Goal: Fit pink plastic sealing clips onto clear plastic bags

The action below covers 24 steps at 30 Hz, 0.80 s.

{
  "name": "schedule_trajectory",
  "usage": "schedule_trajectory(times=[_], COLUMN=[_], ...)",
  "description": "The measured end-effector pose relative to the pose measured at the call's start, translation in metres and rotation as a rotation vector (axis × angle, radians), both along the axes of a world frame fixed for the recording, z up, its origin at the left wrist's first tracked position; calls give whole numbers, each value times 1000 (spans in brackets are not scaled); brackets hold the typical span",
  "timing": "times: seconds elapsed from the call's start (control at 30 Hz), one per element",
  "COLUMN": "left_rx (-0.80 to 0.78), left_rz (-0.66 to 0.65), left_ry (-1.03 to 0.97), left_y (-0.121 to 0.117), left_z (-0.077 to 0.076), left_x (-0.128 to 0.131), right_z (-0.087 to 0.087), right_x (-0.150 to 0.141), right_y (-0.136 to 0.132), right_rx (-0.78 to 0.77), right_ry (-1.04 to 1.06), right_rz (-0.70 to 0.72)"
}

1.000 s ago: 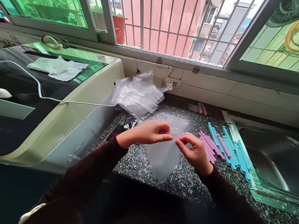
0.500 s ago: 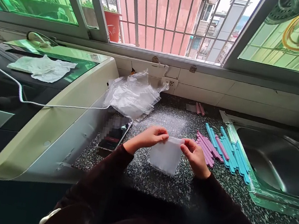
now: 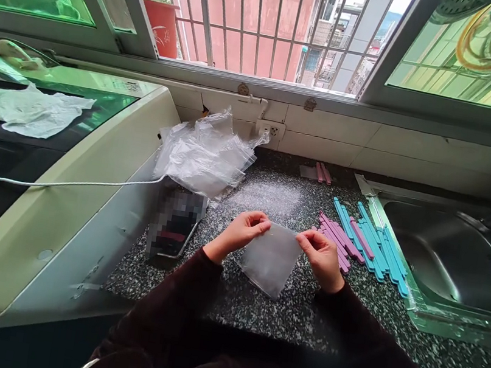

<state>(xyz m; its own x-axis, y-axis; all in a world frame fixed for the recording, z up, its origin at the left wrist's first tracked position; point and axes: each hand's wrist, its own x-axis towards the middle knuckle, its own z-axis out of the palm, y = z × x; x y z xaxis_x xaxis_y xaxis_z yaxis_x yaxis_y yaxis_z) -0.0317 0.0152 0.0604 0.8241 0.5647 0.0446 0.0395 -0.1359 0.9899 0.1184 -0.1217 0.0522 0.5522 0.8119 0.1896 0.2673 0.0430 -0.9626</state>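
A small clear plastic bag (image 3: 271,258) hangs over the dark speckled counter, stretched between my two hands. My left hand (image 3: 245,233) pinches its upper left corner. At the upper right corner, the thumb and fingers of my right hand (image 3: 321,258) are closed on the edge. Just beyond my right hand lie several pink sticks (image 3: 338,241) and several light blue sticks (image 3: 379,247), flat and side by side. Up and to the left of my left hand is a heap of clear plastic bags (image 3: 207,157).
A phone (image 3: 177,223) with a white cable lies left of my hands, beside a bulky cream appliance (image 3: 106,157) with a white cloth (image 3: 30,109) on it. At right is a steel sink (image 3: 429,254). Two pink sticks (image 3: 323,172) lie near the wall, below the barred window.
The bag has tilted, its lower edge now slanting down to the right and its sheet looking clearer. Both hands keep their pinch. The view has shifted slightly to the right.
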Motion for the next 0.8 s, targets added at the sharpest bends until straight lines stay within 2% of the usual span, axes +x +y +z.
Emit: schedule_trajectory(times=[0.2, 0.37, 0.43, 0.53, 0.67, 0.8], left_rx=[-9, -122, -165, -142, -117, -188], left_rz=[-103, -135, -209, -296, -283, -252], left_ry=[64, 32, 83, 193, 197, 103], left_y=[-4, -7, -8, -8, -7, -10], left_z=[5, 1, -2, -6, -9, -15], left_x=[-4, -3, -3, -2, -2, -1], right_z=[5, 2, 3, 5, 4, 1], right_x=[-3, -7, -6, -1, 2, -1], right_y=[3, 4, 3, 3, 2, 2], right_rx=[-116, -93, -60, -32, -10, 9], right_ry=[37, -21, -40, -81, -131, -160], right_rz=[145, 98, 70, 32, 17, -25])
